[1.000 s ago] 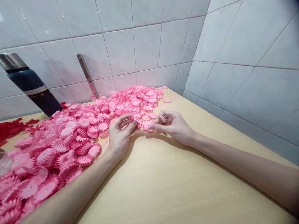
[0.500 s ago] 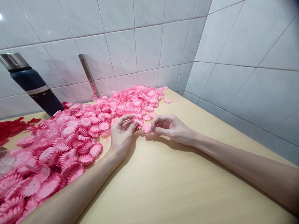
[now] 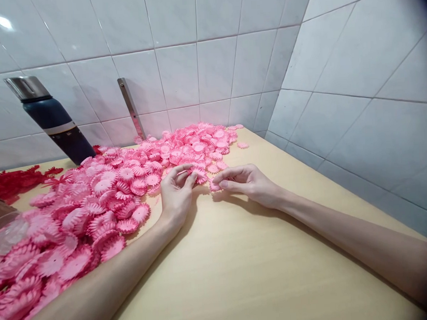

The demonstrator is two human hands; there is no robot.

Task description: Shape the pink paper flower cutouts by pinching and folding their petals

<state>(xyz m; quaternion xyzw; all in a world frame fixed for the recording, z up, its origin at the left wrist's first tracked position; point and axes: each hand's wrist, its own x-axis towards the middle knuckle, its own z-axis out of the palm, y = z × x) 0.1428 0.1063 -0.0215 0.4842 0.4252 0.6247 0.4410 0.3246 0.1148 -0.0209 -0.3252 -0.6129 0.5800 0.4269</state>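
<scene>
My left hand (image 3: pixel 177 190) is closed in a pinch, thumb against forefinger, on a pink petal disc (image 3: pixel 201 176) with a scalloped edge. Just to the right, my right hand (image 3: pixel 254 182) has its thumb and forefinger at the edge of another pink petal disc (image 3: pixel 215 184), which is tilted and partly covered by the fingertips. The two discs are close together, a little above the near edge of a large heap of similar pink discs (image 3: pixel 103 185). The heap spreads along the back and left of the table.
A dark blue bottle with a steel cap (image 3: pixel 59 120) stands behind the heap. Red petal pieces (image 3: pixel 14 184) lie at far left, near a clear plastic container (image 3: pixel 6 235). A metal strip (image 3: pixel 131 107) leans on the tiled wall. The pale wooden table (image 3: pixel 240 263) meets tiles at right.
The view has swung slightly left, so the scene sits further right. My right fingers have straightened a little and their disc has tilted; my left hand keeps its pinch.
</scene>
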